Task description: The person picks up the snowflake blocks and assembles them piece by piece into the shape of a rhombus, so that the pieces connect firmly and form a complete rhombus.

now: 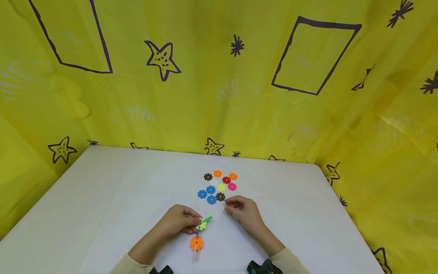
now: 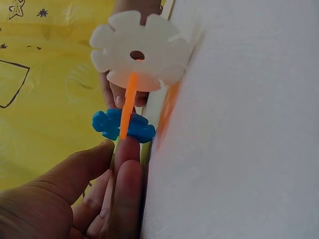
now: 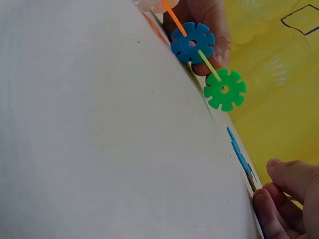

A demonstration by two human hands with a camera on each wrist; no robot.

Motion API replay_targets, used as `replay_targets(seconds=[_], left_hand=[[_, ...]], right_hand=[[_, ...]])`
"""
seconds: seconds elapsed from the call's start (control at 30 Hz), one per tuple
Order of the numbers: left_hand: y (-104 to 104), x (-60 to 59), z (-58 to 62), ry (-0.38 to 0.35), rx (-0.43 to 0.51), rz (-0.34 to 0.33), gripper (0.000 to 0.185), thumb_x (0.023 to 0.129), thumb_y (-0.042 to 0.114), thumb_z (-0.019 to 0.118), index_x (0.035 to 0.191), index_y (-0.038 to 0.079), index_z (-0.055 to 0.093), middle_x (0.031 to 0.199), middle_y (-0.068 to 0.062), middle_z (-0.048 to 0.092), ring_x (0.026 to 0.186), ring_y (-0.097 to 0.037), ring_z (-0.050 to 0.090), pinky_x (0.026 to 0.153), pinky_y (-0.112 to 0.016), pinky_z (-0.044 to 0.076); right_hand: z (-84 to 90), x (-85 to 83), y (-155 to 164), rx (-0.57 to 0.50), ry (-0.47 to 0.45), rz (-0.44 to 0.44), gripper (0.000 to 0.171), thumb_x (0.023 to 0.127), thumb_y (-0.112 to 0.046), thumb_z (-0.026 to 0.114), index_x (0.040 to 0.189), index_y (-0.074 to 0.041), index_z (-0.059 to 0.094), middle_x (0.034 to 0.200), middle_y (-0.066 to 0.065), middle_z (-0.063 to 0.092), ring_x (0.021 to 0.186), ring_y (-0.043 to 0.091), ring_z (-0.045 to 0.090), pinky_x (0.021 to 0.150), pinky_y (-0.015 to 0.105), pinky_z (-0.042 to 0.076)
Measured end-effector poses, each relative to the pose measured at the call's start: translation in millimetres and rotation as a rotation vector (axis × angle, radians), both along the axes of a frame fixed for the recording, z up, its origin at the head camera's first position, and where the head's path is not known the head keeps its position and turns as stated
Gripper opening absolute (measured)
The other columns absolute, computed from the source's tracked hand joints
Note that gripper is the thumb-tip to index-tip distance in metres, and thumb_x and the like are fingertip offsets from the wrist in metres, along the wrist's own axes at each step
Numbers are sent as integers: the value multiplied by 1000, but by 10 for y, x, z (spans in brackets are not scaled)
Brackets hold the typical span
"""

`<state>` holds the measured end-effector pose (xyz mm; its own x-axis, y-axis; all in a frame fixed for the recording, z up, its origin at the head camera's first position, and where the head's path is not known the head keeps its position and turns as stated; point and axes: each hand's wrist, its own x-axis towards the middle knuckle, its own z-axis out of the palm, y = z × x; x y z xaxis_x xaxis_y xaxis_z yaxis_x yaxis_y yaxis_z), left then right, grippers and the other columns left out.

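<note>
My left hand (image 1: 179,220) pinches a yellow notched disc (image 1: 202,227) between thumb and fingers. That disc belongs to a chain of discs slotted together by their notches: a green disc (image 3: 234,98) at one end, then the yellow, a blue disc (image 3: 203,37), an orange disc (image 1: 196,239) and a white disc (image 2: 167,47) at the other end. Just off the tabletop, my right hand (image 1: 244,213) has its thumb and fingers apart and slightly bent. Its fingertips are right by a dark brown disc (image 1: 220,193) lying flat on the white table (image 1: 291,198).
Beyond the hands lies a loose group of discs: several blue discs (image 1: 202,191), a pale yellow disc (image 1: 221,189), a pink disc (image 1: 232,189), a red disc (image 1: 226,182), two orange ones and another dark brown one. A yellow patterned curtain (image 1: 205,106) surrounds the table's back and sides.
</note>
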<state>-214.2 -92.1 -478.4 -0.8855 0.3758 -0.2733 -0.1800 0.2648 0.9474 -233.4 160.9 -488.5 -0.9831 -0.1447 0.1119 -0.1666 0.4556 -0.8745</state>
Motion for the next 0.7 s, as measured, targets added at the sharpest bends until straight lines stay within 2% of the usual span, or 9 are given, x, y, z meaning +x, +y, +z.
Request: replay_targets(seconds=[0.17, 0.37, 0.7], left_hand=[[-30, 14, 13, 1, 4, 14, 24, 87, 12, 74, 103, -5, 72, 73, -8, 72, 58, -10, 65, 58, -26, 59], [-42, 42, 16, 2, -6, 28, 25, 87, 12, 74, 104, -6, 71, 74, -9, 72, 59, -10, 65, 59, -26, 59], [-100, 87, 17, -12, -32, 62, 26, 88, 14, 74, 105, -6, 72, 77, -9, 73, 60, -10, 66, 60, -25, 59]], right_hand=[[-7, -150, -18, 8, 1, -56, 21, 81, -8, 80, 101, -5, 74, 89, 5, 73, 75, 11, 64, 65, 18, 54], [10, -294, -21, 32, -38, -107, 22, 81, -14, 81, 101, -5, 75, 87, 4, 74, 72, 11, 63, 60, 19, 51], [79, -419, -87, 98, -86, -100, 25, 77, -18, 85, 97, -6, 76, 84, 1, 72, 73, 12, 60, 64, 21, 52]])
